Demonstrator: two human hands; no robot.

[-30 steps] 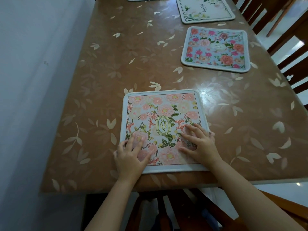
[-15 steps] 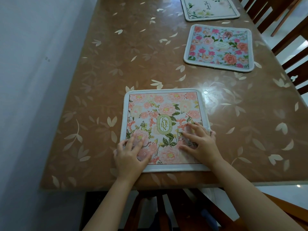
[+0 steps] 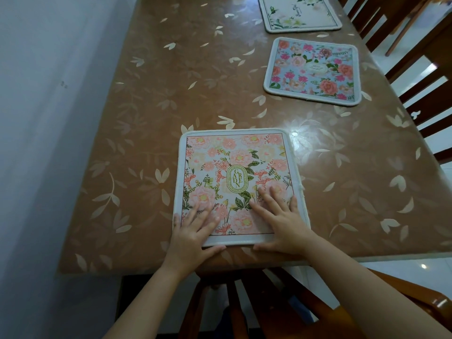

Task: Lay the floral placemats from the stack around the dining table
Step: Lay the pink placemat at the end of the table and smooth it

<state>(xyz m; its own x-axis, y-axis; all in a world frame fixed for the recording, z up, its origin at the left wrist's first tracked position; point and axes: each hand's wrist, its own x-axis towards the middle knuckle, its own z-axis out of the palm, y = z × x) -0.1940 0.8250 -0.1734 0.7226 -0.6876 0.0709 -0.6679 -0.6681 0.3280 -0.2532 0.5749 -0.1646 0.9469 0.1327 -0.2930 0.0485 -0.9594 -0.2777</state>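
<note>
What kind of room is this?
Probably a home dining room: a long brown table with floral placemats laid out on it, and wooden chairs along its side.

The left hand (image 3: 193, 236) and right hand (image 3: 281, 223) are small, with short, tapering fingers and rounded knuckles; the nails are too blurred to make out. Below the near edge of the table (image 3: 122, 270) both forearms are bare, slim and smooth, and widen gradually away from that edge; skin is all that covers them there. Between them, below the same edge, lies a dark blue patch (image 3: 230, 321) that may be clothing, though it is too dim to tell.
</note>
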